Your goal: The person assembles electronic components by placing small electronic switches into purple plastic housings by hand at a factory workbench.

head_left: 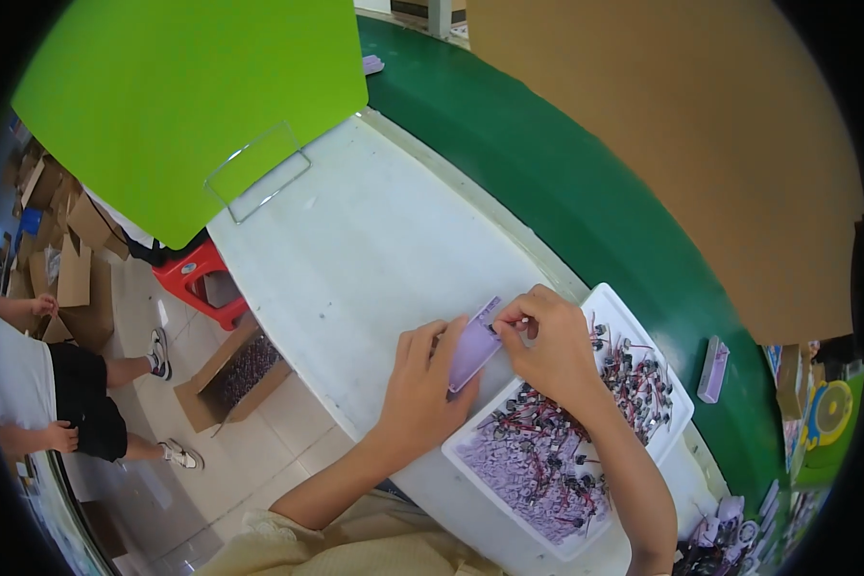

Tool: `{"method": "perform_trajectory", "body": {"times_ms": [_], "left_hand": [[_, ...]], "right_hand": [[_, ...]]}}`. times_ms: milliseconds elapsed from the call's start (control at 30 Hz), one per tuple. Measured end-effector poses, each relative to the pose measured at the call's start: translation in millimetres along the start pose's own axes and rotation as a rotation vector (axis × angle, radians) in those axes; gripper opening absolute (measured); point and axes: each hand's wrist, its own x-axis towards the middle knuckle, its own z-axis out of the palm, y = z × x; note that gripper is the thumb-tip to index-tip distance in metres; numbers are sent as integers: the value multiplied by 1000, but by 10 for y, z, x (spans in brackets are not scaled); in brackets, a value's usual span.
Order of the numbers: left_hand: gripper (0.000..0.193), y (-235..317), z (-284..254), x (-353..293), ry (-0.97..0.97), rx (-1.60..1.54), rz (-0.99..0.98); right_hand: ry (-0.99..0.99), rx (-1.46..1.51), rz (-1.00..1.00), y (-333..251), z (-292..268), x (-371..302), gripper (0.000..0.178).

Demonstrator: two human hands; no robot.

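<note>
My left hand (420, 389) is closed round a light purple plastic shell (472, 351), a long shallow piece held tilted above the white table. At the shell's upper end, my right hand (550, 338) has its thumb and fingers pinched together. Something small and dark shows at those fingertips, too small to name. Below my right forearm lies a white tray (458, 459). It is heaped with small metal motors (547, 413) that have red and black wires, along with many tiny purple parts (509, 475).
A bright green panel (202, 96) and a wire stand (259, 173) are on the white table (355, 240). Beyond runs a green belt-like surface (586, 163) carrying another purple shell (713, 369). On the left are a red stool (202, 281), a carton (230, 384) and a standing person (67, 384).
</note>
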Motion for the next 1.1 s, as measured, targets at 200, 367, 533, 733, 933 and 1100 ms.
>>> {"method": "perform_trajectory", "body": {"times_ms": [200, 367, 533, 733, 933, 1100], "left_hand": [[61, -27, 31, 35, -11, -24, -5], [61, -22, 34, 13, 3, -9, 16], [62, -28, 39, 11, 15, -6, 41], [64, -30, 46, 20, 17, -2, 50], [63, -21, 30, 24, 6, 15, 87], [63, -23, 24, 11, 2, 6, 75]], "right_hand": [[-4, 39, 61, -8, 69, 19, 4], [74, -1, 48, -15, 138, -15, 6], [85, 2, 55, -41, 130, -32, 7], [122, -54, 27, -50, 191, -51, 8], [151, -35, 7, -30, 197, -77, 7], [149, -3, 13, -18, 212, -94, 6]]}}
